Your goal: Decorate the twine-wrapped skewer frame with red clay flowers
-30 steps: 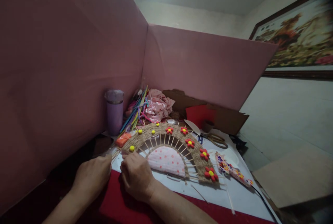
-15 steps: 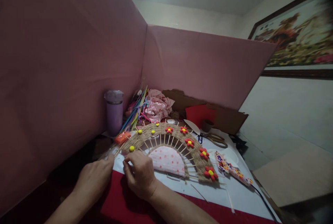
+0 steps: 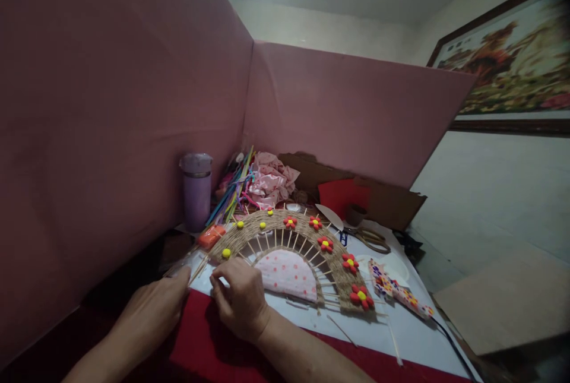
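Rough jute twine woven over thin wooden sticks on the half-round fan (image 3: 307,240), matt dotted pink cloth centre (image 3: 287,273), soft clay flowers (image 3: 350,263), smooth plastic purple tumbler (image 3: 196,193), matt pink paper screen (image 3: 338,110), crumpled glossy pink wrap (image 3: 271,181)

Woven fan (image 3: 285,234): tan jute with red-and-yellow flowers (image 3: 350,263). Centre cloth (image 3: 287,273): pink, dotted. Tumbler (image 3: 196,192): purple. Partition (image 3: 347,110): pink. Mat (image 3: 200,341): red.
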`<state>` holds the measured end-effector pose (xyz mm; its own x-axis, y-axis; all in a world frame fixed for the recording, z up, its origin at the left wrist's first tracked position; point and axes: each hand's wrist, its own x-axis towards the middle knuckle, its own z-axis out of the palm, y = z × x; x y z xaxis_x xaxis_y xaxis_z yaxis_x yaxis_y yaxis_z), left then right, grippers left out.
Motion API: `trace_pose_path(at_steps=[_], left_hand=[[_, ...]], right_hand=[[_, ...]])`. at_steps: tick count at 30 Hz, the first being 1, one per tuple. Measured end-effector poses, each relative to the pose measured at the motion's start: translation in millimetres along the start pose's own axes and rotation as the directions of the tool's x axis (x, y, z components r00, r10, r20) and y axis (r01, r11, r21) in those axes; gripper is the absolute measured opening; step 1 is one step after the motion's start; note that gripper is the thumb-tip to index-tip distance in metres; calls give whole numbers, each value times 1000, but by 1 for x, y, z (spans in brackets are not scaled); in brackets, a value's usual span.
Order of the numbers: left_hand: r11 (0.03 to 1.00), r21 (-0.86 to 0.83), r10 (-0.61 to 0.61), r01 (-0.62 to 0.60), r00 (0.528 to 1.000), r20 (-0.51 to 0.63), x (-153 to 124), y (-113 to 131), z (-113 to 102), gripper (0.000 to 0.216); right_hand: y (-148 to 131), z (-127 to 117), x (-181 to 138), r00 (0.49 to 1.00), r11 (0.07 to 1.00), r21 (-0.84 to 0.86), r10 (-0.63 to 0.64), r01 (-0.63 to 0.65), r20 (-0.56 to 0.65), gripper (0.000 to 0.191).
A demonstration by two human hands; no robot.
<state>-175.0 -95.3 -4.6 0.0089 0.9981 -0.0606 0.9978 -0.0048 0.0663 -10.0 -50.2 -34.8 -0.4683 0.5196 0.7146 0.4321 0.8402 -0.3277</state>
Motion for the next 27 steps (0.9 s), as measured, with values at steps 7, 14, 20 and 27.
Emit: trace_pose_path(at_steps=[7, 14, 20, 27], left_hand=[[999, 3, 48, -48, 993, -104, 29, 12, -6, 30], [983, -155, 59, -101, 966, -253, 45, 35, -29, 24], [270, -949, 406, -164, 913, -42, 67, 87, -38, 43], [-38, -996, 473, 76, 879, 49, 89, 112, -31, 47]], right_hand=[[-1, -1, 1, 999, 999, 35, 16, -15, -38, 10], [6, -31, 5, 882, 872, 295, 446, -391, -150, 15], [17, -74, 2, 889, 930, 225, 350, -292, -294, 14], [37, -88, -9, 892, 960, 38, 271, -276, -361, 18]])
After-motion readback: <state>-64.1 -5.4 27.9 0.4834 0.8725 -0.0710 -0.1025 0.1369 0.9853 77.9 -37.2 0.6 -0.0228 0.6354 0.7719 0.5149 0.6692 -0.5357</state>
